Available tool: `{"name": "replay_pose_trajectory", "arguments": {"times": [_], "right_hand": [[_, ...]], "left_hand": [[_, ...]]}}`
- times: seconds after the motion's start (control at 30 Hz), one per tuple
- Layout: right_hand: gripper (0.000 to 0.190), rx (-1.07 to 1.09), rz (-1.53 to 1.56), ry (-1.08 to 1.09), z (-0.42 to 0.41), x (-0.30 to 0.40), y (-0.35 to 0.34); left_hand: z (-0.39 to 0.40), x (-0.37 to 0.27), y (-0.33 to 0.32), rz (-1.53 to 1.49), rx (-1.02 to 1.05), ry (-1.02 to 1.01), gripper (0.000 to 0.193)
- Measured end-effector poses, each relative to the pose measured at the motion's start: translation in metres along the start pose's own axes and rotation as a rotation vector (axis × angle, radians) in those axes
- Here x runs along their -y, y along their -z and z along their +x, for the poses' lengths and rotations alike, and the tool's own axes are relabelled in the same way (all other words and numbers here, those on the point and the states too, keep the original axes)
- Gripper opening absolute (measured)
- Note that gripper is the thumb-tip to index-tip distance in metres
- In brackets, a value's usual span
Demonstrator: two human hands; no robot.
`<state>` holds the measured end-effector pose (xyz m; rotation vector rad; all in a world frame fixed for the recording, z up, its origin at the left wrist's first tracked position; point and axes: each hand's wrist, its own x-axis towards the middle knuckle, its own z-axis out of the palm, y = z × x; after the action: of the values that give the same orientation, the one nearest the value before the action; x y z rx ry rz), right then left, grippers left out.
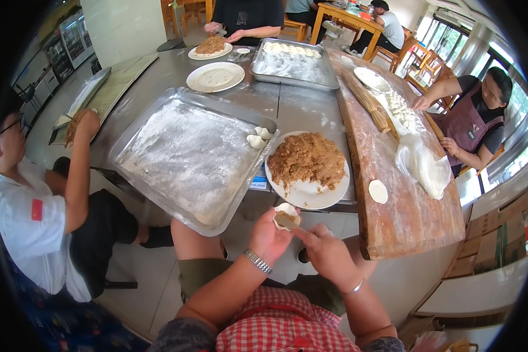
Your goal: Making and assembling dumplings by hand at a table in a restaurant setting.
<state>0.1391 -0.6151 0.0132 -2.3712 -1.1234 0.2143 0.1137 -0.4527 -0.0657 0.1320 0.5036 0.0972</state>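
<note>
My left hand (269,235) cups a dumpling wrapper (283,210) with brown filling in it, just in front of the plate of filling. In my right hand (330,253) is a flat spatula (292,223), its blade pressed on the filling in the wrapper. A mound of minced filling (312,158) lies on a white plate (319,203) at the table's near edge. Left of it, a floured metal tray (242,189) holds a few folded dumplings (258,137) at its right side. One round wrapper (378,191) lies on the wooden board (405,220) at the right.
A co-worker (475,114) at the right holds a rolling pin (440,132) near dough pieces (402,112). Others sit at the left and across the steel table (299,105). A second tray (290,80) with dumplings, a used plate (215,77) and a dough bag (423,166) lie farther off.
</note>
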Motion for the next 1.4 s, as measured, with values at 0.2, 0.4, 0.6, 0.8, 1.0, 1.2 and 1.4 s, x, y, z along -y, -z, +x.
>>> {"name": "replay_pose_trajectory", "arguments": {"times": [0.2,0.4,0.6,0.8,1.0,1.2,1.4], "right_hand": [[0.033,-0.179,-0.153,0.008,0.015,-0.034,0.048],[0.031,-0.175,-0.203,-0.196,0.02,-0.044,0.029],[0.031,-0.234,-0.093,-0.192,0.023,-0.042,0.033],[0.03,-0.115,0.111,-0.144,0.005,-0.016,0.006],[0.031,-0.013,-0.113,-0.156,-0.005,0.008,-0.02],[0.035,-0.036,0.093,-0.028,0.0,-0.004,0.002],[0.035,-0.035,-0.022,0.062,-0.002,-0.002,-0.004]], "left_hand": [[0.008,0.005,0.005,-0.022,0.049,0.015,0.039],[0.024,0.018,-0.012,-0.055,0.189,0.001,0.036],[0.019,0.016,-0.02,-0.082,0.174,0.008,0.035],[0.02,0.02,-0.019,-0.072,0.142,-0.023,0.036],[0.017,0.009,-0.006,-0.006,0.067,-0.068,0.036],[0.012,0.0,0.021,0.031,0.022,0.022,0.04],[0.005,-0.01,0.027,0.03,0.02,0.079,0.039]]}}
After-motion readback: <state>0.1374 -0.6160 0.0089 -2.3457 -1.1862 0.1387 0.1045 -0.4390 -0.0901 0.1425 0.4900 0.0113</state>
